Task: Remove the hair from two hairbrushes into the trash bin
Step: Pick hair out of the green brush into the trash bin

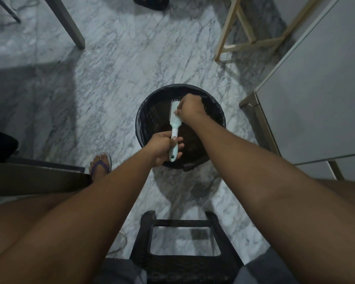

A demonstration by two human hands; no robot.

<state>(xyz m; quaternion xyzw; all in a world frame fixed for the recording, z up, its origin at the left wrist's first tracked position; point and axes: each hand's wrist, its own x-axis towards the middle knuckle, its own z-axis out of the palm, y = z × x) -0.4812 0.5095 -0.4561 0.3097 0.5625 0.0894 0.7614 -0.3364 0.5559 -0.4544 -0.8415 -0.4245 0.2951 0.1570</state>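
Observation:
A pale mint hairbrush (pixel 174 121) with white bristles is held over the round black trash bin (pixel 152 115) lined with a dark bag. My left hand (pixel 162 147) is closed around the brush's handle, near its lower end. My right hand (pixel 190 108) sits on the right side of the bristle head, fingers curled and pinching among the bristles. Whether hair is between those fingers is too small to tell. No second hairbrush is in view.
The bin stands on a marble floor. A black plastic stool (pixel 184 242) is under me. A white cabinet (pixel 320 89) stands at the right, a wooden frame (pixel 248 37) at the back right, a table leg (pixel 70 25) at the back left. My sandalled foot (pixel 100 167) rests left of the bin.

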